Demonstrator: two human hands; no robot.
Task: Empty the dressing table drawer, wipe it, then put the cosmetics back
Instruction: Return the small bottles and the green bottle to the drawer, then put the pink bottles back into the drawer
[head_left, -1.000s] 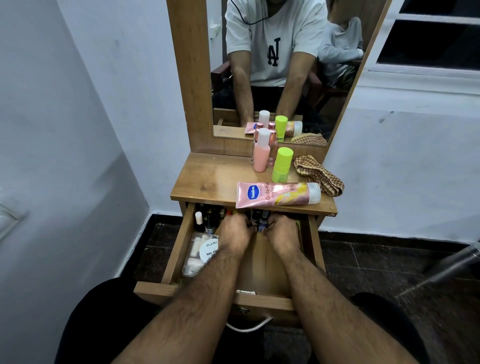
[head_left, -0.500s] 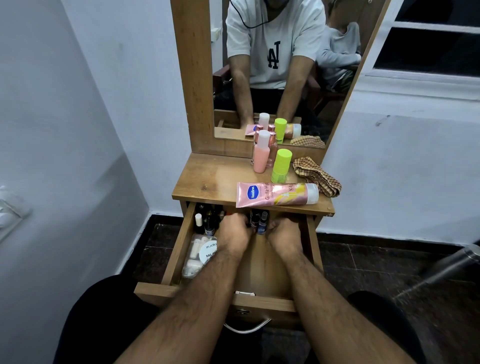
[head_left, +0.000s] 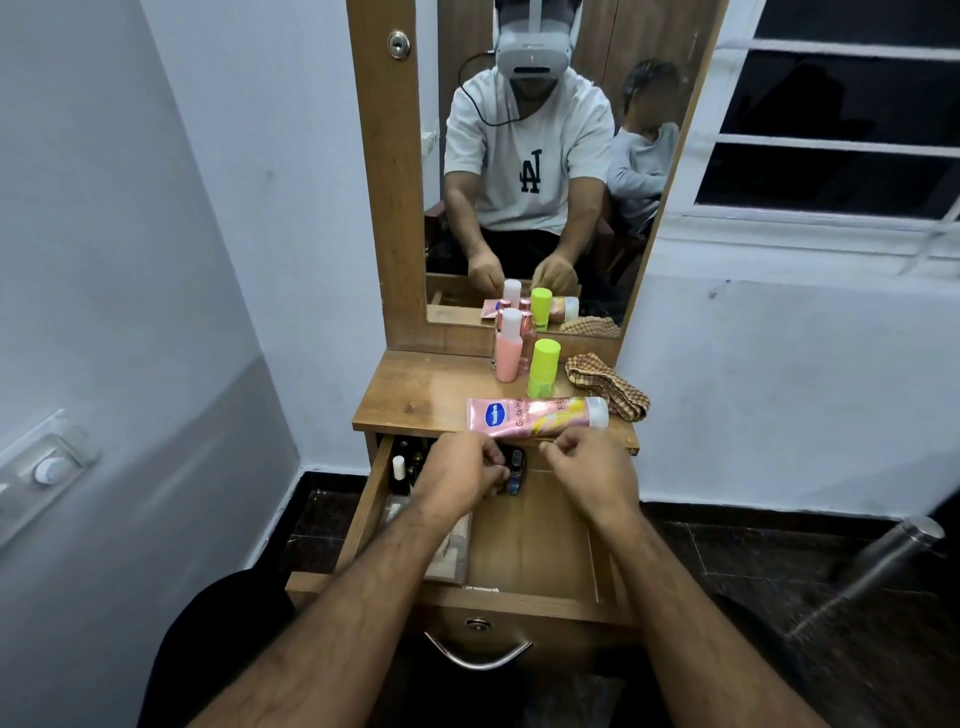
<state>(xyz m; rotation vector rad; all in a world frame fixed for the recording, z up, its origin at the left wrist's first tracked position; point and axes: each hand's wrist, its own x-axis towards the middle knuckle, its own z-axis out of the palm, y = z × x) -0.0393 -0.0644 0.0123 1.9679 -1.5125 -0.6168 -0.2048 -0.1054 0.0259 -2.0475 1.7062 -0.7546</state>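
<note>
The wooden drawer (head_left: 366, 512) stands pulled out under the dressing table top (head_left: 415, 389). My left hand (head_left: 460, 475) is at the drawer's back, with its fingers curled round small dark nail polish bottles (head_left: 513, 472). My right hand (head_left: 589, 470) hovers at the back right with curled fingers, and its palm side is hidden. More small bottles (head_left: 402, 467) stand in the back left corner. A clear pouch (head_left: 449, 545) lies along the left side, partly under my forearm. On the top are a pink Vaseline tube (head_left: 535, 415), a pink bottle (head_left: 508, 348), a green-capped bottle (head_left: 543, 371) and a checked cloth (head_left: 608, 389).
A mirror (head_left: 519, 156) in a wooden frame rises behind the table top and reflects me and another person. The drawer's metal handle (head_left: 478, 654) faces my knees. Walls close in on the left and right. A metal chair leg (head_left: 883, 561) slants over the dark floor.
My right hand has drawn away to the right from the small bottles, while my left hand stays on them. The camera has tilted up, so more of the mirror shows.
</note>
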